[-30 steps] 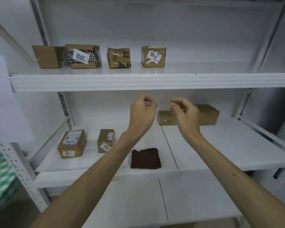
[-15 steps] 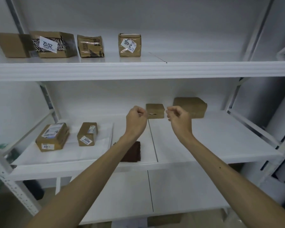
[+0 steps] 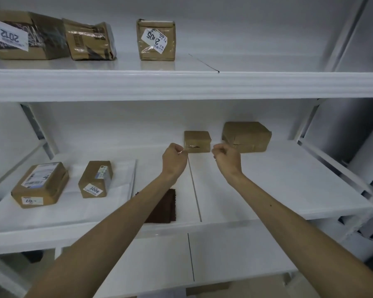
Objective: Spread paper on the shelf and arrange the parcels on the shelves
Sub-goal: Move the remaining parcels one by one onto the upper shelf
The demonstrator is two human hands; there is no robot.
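Left hand (image 3: pixel 174 158) and right hand (image 3: pixel 226 158) hang curled, apparently empty (nothing shows inside). Probably aiming for the small brown taped parcel (image 3: pixel 197 141) just beyond.

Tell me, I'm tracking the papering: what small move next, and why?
Probably reach the left hand and right hand onto the small parcel just beyond: it and the larger parcel seem on bare shelf, while paper lies only under the two left parcels.
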